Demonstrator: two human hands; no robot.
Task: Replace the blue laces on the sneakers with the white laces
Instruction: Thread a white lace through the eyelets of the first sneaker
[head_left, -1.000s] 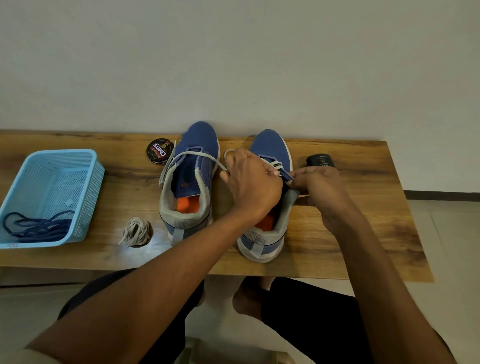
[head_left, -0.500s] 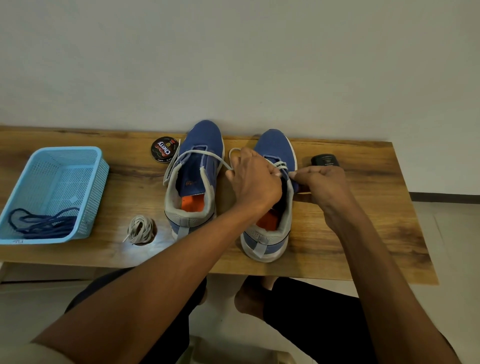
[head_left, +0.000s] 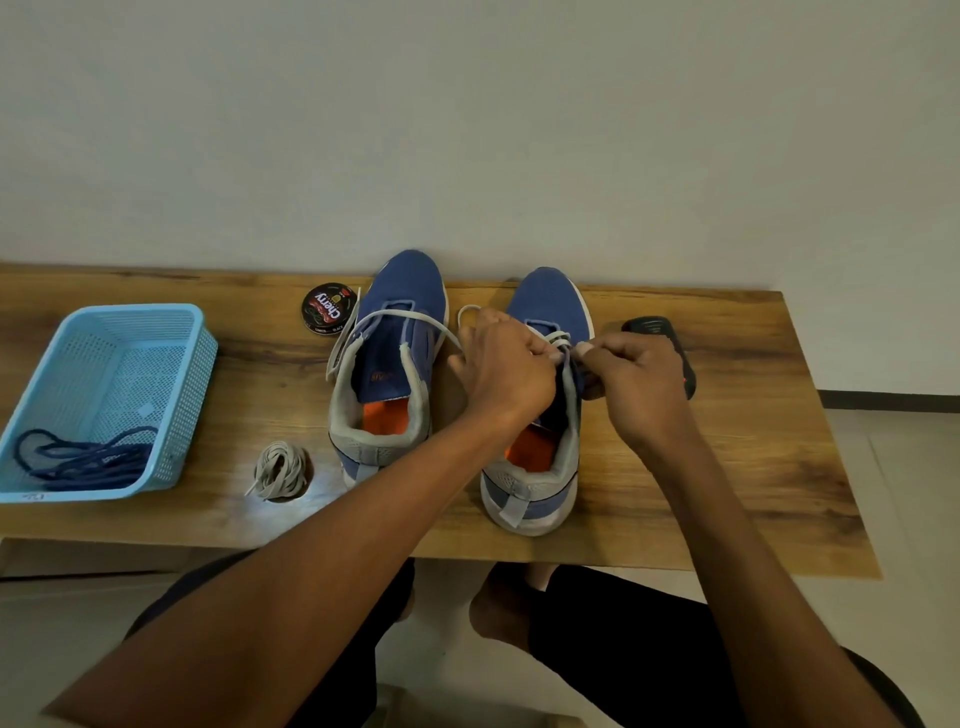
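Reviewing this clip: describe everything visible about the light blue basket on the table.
The light blue basket is a rectangular plastic bin with perforated mesh walls and floor and a solid rounded rim. It sits upright and open-topped on the wooden table, at its left end, partly cut off by the picture's left edge. Inside, against the near wall, lies a loose tangle of dark blue laces. A small pale label shows on its near outer wall. Neither hand touches it.

Glossy grained brown wooden table (head_left: 727, 467); matt blue knit-cloth sneakers (head_left: 410, 291); perforated light-blue plastic basket (head_left: 187, 364); shiny round black tin (head_left: 330, 307), upper centre-left.
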